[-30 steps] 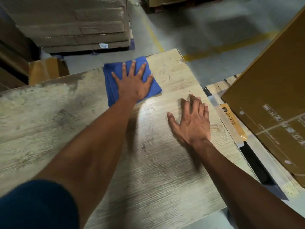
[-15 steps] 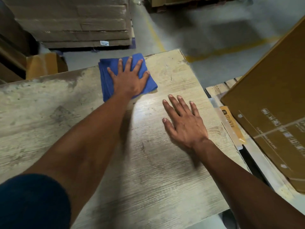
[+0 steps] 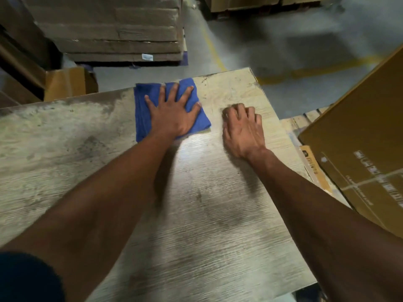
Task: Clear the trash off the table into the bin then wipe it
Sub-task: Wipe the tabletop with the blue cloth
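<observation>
Here, the left hand (image 3: pixel 172 114), fingers spread flat, is pressing the blue cloth (image 3: pixel 148 105) at upper centre; the right hand (image 3: pixel 243 129), fingers curled and holding nothing, is resting on the table (image 3: pixel 207 214).

One table (image 3: pixel 196 214), pale wood grain, filling the middle of the view. One blue cloth (image 3: pixel 150 99), folded, toward 12 o'clock on the table. Two hands: left hand (image 3: pixel 172 114) flat on the cloth with five spread fingers showing, right hand (image 3: pixel 242 129) just beside it at 1 o'clock, fingers curled under on the bare wood. One dark sleeve (image 3: pixel 26 277) at 7 o'clock. One stack of flattened cardboard (image 3: pixel 113 29) at 11 o'clock. One small brown box (image 3: pixel 67 83) at 10 o'clock. One large cardboard box (image 3: pixel 366 144) at 3 o'clock. Two yellow floor lines (image 3: pixel 316 70), between 12 and 2 o'clock.
</observation>
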